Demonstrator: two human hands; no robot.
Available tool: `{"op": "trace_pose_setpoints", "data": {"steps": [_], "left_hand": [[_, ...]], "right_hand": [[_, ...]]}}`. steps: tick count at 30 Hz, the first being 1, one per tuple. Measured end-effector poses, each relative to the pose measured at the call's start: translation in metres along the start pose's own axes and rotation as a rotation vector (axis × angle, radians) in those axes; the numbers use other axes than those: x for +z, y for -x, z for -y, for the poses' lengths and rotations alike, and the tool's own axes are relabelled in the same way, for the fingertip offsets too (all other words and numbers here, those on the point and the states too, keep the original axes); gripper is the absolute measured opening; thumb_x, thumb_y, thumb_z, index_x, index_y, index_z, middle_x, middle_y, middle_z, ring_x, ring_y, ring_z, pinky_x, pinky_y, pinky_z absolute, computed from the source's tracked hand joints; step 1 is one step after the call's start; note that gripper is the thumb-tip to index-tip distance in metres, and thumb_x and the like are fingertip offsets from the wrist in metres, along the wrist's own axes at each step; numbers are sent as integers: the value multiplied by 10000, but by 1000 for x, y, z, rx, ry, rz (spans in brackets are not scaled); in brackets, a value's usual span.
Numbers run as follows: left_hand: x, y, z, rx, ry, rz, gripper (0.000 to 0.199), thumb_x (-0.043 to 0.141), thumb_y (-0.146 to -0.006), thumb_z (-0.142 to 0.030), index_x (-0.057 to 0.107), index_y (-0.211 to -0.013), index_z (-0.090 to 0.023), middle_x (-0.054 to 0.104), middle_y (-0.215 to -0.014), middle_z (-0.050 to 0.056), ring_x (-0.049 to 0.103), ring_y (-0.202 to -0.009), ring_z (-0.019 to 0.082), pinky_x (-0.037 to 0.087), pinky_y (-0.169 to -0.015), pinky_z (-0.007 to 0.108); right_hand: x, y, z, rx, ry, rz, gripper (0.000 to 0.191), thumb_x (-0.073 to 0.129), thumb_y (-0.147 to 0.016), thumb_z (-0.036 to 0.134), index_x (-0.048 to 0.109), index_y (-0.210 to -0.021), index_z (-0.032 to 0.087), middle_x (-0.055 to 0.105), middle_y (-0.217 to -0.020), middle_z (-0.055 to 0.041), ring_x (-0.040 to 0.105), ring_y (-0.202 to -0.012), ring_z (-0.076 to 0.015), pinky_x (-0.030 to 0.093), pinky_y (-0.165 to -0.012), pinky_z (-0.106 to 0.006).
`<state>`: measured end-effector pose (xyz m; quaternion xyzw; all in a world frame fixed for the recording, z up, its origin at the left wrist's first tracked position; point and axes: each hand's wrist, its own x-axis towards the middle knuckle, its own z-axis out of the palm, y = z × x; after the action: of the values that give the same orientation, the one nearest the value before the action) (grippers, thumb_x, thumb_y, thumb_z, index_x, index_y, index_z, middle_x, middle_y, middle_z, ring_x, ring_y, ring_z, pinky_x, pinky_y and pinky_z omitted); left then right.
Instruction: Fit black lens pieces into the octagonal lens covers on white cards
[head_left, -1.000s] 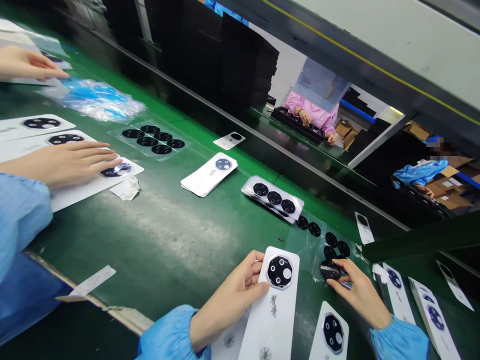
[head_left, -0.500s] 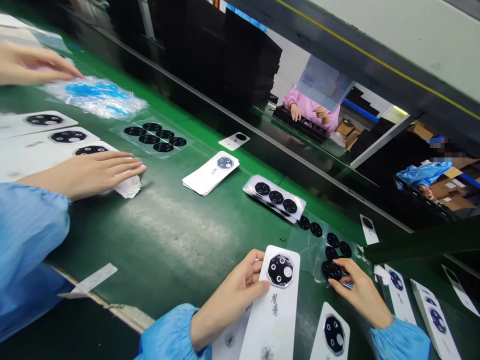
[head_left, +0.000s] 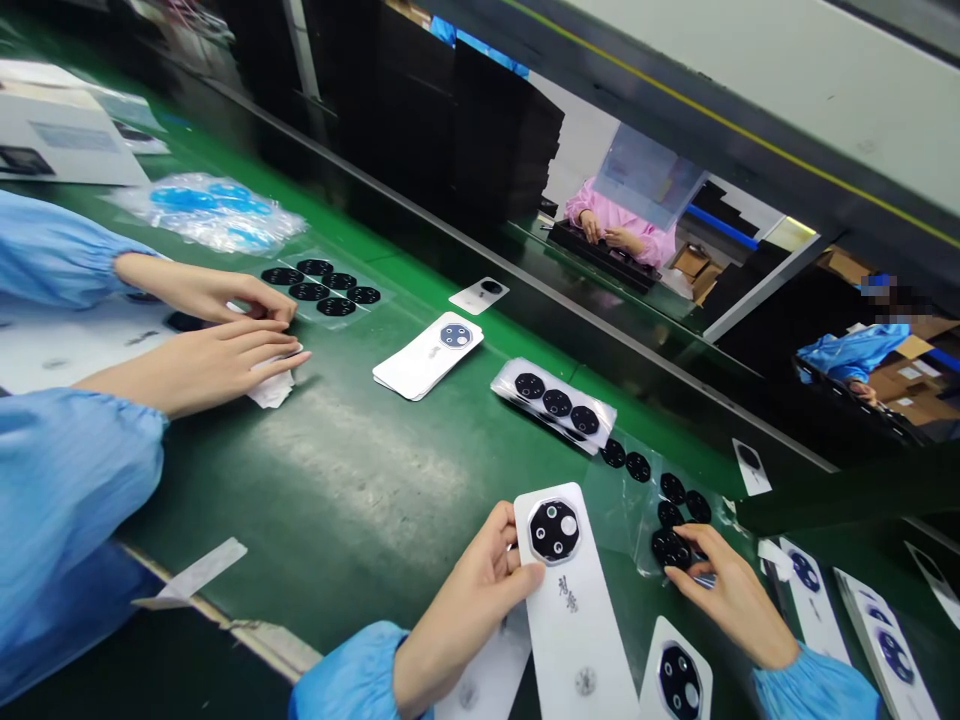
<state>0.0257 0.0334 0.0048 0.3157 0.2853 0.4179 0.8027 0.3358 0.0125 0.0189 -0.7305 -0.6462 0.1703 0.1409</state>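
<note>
My left hand grips a white phone back panel by its upper left edge, thumb on top. Dark lettering marks the panel, and a black camera plate with several lens rings sits near its top. Thumb and fingers of my right hand pinch a black octagonal camera cover at its right edge. That cover is over the lower end of a clear film, which carries several similar black pieces. Another white panel lies between my hands, and one more is partly hidden under my left wrist.
A wrapped stack of black covers lies ahead, with a white panel stack to its left. More panels are at right beside a dark green bar. A co-worker's two hands work at left near a plastic bag.
The panel in my left hand has tilted, its lower end swinging right. My right hand stays at the black cover. The co-worker's far hand has moved from the bag to beside their other hand.
</note>
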Motion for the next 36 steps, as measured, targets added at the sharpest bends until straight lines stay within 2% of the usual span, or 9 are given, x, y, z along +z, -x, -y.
{"op": "trace_pose_setpoints", "data": {"steps": [4, 15, 23, 29, 36], "left_hand": [[-2, -2, 4, 24, 11, -52, 379, 719, -732, -324, 509, -1022, -201, 628, -1076, 68, 627, -935, 226, 481, -797, 323], [0, 1, -1, 17, 35, -49, 327, 689, -761, -266, 502, -1020, -196, 633, -1072, 57, 626, -961, 223, 478, -811, 317], [0, 0, -1, 21, 27, -37, 328, 696, -754, -275, 493, -999, -194, 630, -1074, 62, 630, -942, 217, 484, -794, 310], [-1, 0, 0, 28, 16, -40, 308, 685, -763, -280, 481, -979, -199, 627, -1086, 65, 627, -957, 221, 480, -807, 320], [-1, 0, 0, 30, 12, -35, 318, 682, -769, -284, 493, -1006, -187, 629, -1062, 66, 636, -905, 205, 491, -779, 314]], "right_hand": [[1, 0, -1, 19, -4, 25, 375, 556, -763, 470, 531, -1066, 250, 533, -1212, -91, 661, -642, -164, 570, -625, -345], [0, -2, -4, 26, 13, 44, 395, 549, -771, 464, 526, -1091, 235, 520, -1215, -79, 656, -641, -150, 570, -673, -342], [-1, -1, 2, -8, 19, 5, 361, 554, -763, 450, 549, -1055, 238, 564, -1180, -71, 661, -620, -153, 573, -620, -319], [-5, -1, 1, -30, 67, 78, 343, 555, -787, 398, 536, -1095, 249, 572, -1185, -65, 680, -676, -165, 567, -610, -295], [-5, -1, -3, -26, 83, 91, 362, 554, -795, 397, 533, -1121, 243, 539, -1231, -75, 680, -701, -162, 571, -624, -291]]}}
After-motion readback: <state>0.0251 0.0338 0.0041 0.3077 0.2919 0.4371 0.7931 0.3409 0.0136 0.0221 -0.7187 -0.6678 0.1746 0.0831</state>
